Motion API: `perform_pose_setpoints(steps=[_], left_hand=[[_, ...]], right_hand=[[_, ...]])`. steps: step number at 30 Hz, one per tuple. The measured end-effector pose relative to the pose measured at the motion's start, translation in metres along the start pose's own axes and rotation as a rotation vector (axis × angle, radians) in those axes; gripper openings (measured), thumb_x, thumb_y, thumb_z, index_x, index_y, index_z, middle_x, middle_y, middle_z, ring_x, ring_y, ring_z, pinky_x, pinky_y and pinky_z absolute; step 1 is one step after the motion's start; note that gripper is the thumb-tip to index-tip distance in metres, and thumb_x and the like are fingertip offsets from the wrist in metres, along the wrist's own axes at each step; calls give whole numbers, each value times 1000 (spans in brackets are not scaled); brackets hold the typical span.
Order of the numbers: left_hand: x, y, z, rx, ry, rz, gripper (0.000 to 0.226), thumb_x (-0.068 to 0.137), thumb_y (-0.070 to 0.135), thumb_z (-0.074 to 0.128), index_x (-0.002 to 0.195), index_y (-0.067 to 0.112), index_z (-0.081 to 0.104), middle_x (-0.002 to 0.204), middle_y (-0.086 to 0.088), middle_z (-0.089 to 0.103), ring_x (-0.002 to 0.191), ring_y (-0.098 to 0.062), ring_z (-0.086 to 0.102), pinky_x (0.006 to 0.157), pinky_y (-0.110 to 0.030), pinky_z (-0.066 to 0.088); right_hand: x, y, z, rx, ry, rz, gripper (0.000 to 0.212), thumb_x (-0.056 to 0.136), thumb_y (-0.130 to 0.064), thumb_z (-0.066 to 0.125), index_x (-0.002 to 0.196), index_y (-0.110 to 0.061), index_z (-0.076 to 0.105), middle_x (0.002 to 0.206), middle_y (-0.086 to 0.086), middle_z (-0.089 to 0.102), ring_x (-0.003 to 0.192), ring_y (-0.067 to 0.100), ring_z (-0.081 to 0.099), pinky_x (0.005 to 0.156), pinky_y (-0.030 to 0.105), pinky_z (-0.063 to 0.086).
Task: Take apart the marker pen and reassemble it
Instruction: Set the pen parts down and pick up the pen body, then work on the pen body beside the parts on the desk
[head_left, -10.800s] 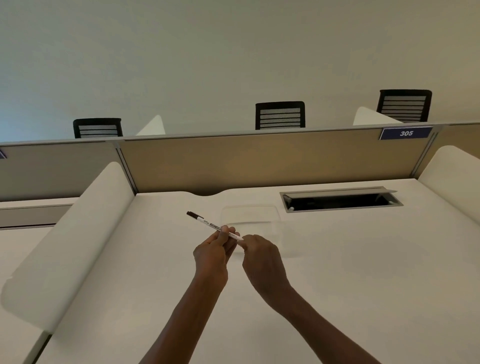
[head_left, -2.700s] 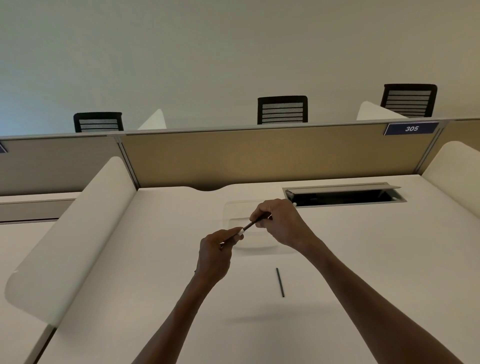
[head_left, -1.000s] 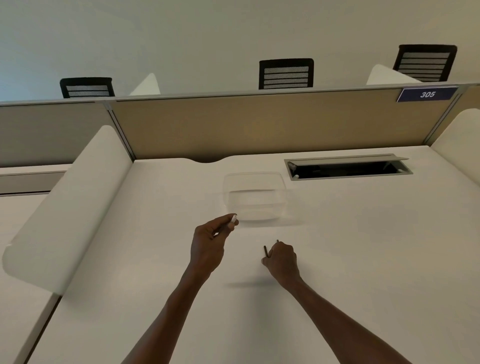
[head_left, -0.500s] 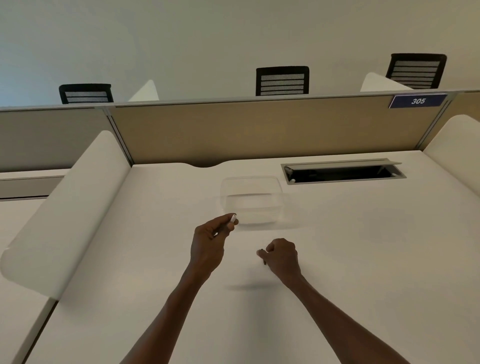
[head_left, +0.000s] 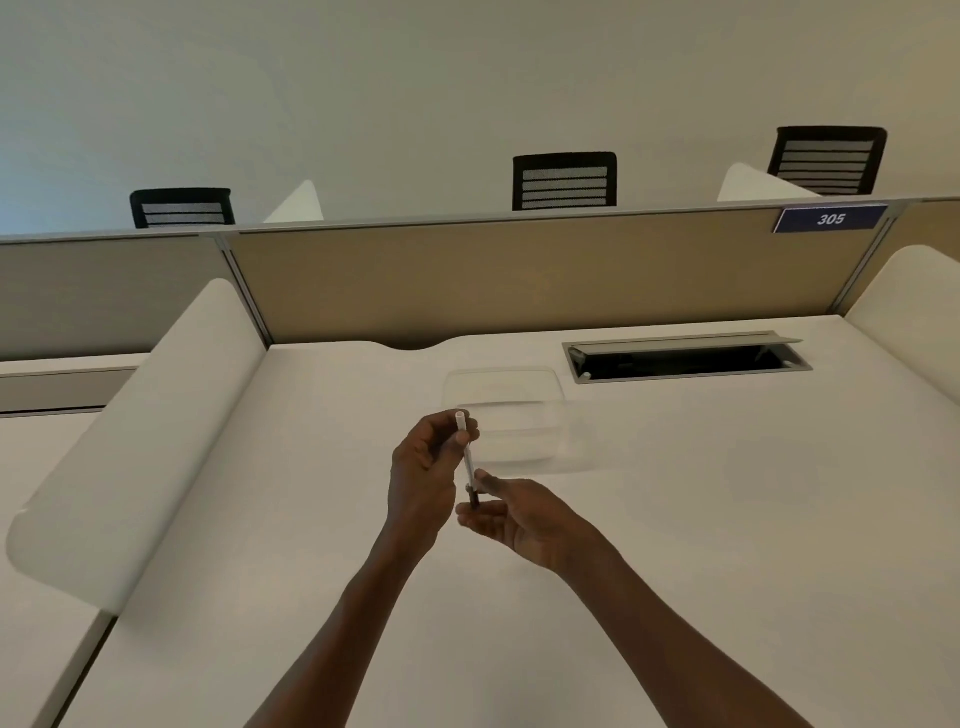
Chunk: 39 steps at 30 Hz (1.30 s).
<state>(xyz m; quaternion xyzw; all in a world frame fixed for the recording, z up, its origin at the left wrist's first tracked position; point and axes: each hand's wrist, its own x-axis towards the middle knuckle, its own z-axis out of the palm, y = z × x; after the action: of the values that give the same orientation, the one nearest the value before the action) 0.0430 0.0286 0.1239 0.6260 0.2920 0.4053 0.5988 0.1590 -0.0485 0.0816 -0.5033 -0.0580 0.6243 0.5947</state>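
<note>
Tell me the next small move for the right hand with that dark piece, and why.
Probably push the dark piece further up into the white barrel. The left hand holds the barrel nearly upright, and the right hand pinches the piece at the barrel's lower end, where only a short dark stub shows.

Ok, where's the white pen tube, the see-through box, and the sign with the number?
white pen tube (head_left: 469, 458): head view, middle of the barrel.
clear plastic box (head_left: 540, 379): head view, far rim.
305 sign (head_left: 830, 219): head view, on the digits.
</note>
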Motion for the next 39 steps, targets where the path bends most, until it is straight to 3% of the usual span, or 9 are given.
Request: perform_pose_setpoints(steps=[6,15,17,20,23,26,30,36,39], left_hand=[[2,1,-6,-40,30,23,18,95,5,59,104,18,66,101,-2,75,107,-20,68,94,-36,51],[0,-14,-15,129,50,38,20,95,10,60,107,24,68,107,10,74,106,-6,67,91,-28,53],[-1,-26,-22,270,76,33,21,95,13,61,113,24,67,111,14,73,106,1,65,92,-24,53],[-7,-57,-41,533,82,-10,34,98,19,58,132,16,57,135,2,62,128,-13,55,107,-26,41],[-16,-92,-64,808,-38,-83,60,101,34,49,152,10,29,161,-6,26,151,-20,16,121,-37,18],[-23,-123,-84,1037,-127,-85,71,102,42,41,155,6,10,165,-10,-2,152,-23,-9,123,-42,3],[-33,-149,-102,1219,-196,-125,80,99,54,35,155,6,1,164,-10,-12,151,-24,-14,123,-44,0],[-41,-168,-109,1273,-208,-173,85,95,63,20,154,6,-4,164,-7,-10,151,-19,-12,123,-41,-1],[-43,-169,-109,1280,-201,-148,87,93,65,15,154,6,-3,164,-6,-11,151,-18,-12,123,-40,-2]], right_hand=[[5,0,3,477,71,-12,28,67,3,79,91,10,66,78,19,66,63,24,67,55,25,58],[12,-6,7,581,117,-78,8,86,3,67,89,8,63,79,25,69,67,28,73,55,26,61],[14,-5,3,565,164,-113,8,86,3,67,89,9,63,75,23,70,65,27,73,55,26,60],[15,-3,-6,525,229,-153,8,87,4,66,88,11,63,78,23,70,66,27,73,56,27,61],[17,1,-14,474,272,-181,6,86,6,66,86,11,64,86,23,68,73,29,71,60,28,61],[20,6,-17,416,300,-227,14,85,11,64,98,13,61,88,22,64,75,30,68,60,28,61],[25,8,-19,314,381,-296,41,86,12,64,124,8,49,88,18,63,71,28,67,72,32,62],[35,5,-16,50,533,-434,41,86,4,68,123,-2,51,96,14,60,69,27,70,82,32,57],[40,3,-11,-220,612,-591,37,87,-1,67,121,-6,51,95,14,63,68,26,71,72,20,54]])
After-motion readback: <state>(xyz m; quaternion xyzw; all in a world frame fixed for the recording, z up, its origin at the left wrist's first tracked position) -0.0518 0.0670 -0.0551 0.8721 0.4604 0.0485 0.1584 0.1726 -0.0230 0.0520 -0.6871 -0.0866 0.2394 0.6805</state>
